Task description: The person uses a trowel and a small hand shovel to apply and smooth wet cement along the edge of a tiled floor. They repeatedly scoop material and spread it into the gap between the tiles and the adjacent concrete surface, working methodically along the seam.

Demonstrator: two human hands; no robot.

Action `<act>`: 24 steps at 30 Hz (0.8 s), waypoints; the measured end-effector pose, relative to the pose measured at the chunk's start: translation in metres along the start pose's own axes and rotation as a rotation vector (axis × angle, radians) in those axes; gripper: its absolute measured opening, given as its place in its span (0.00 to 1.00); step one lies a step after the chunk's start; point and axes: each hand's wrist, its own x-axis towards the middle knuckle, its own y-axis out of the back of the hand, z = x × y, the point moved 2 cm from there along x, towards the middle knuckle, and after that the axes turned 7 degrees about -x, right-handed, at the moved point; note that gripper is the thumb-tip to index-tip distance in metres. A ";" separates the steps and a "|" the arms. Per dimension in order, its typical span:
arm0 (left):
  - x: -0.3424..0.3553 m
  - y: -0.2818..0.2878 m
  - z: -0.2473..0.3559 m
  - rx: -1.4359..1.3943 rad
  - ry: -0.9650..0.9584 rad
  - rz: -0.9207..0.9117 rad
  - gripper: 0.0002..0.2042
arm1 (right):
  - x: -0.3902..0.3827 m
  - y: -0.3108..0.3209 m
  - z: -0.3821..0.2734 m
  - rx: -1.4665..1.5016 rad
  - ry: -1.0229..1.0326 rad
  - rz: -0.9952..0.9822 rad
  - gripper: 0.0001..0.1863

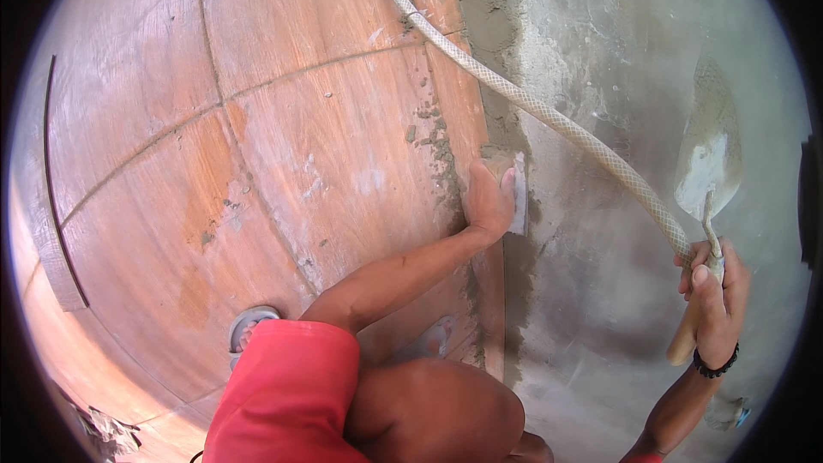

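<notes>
My left hand [491, 201] is closed on a flat, pale rectangular plate [519, 195]. The plate rests against the wet mortar strip [518, 261] where the tiles meet the grey cement surface; its grip side is hidden by my fingers. At the right, my right hand [718, 300] grips a pointed trowel [710, 150] by its wooden handle, blade pointing away from me and smeared with cement. The same hand also pinches a pale braided hose [549, 116], which curves up to the top edge across the mortar strip.
Wood-patterned tiles [334, 146] with crumbs of mortar cover the left side. Grey cement [591, 309] spreads along the right. My bent knee [437, 407] is close below my left forearm, and my sandalled foot [250, 326] stands on the tiles. A dark-edged strip [58, 206] lies far left.
</notes>
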 end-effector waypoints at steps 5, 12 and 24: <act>0.087 0.018 0.046 0.011 -0.008 0.019 0.19 | 0.005 -0.010 0.013 -0.005 -0.031 -0.008 0.22; 0.036 0.015 0.022 -0.016 -0.138 0.081 0.21 | 0.011 -0.010 0.007 0.037 -0.010 0.001 0.22; 0.090 0.022 0.056 0.037 -0.201 0.098 0.16 | 0.012 -0.007 0.009 0.010 -0.016 -0.006 0.20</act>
